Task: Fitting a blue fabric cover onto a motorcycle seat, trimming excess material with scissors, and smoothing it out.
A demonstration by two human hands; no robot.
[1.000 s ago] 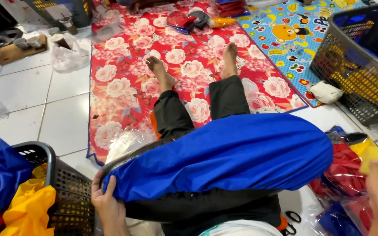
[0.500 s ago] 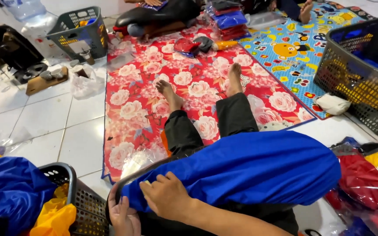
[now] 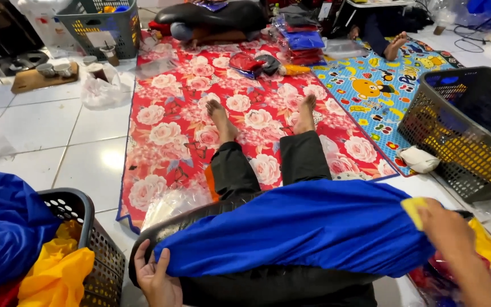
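Single head view; looks steeply down, close over the lap.

The cloth (image 3: 308,230) on the lap is bright blue. The pad (image 3: 413,209) is yellow. The trousers (image 3: 268,165) are black. The mat (image 3: 200,113) is red with big pink and white roses. The other mat (image 3: 382,79) is light blue with cartoon animals and fruit. The baskets (image 3: 467,136) are dark grey. The floor tiles (image 3: 41,136) are white.

Smooth, faintly shiny blue cloth (image 3: 302,233); glossy white floor tiles (image 3: 41,136).
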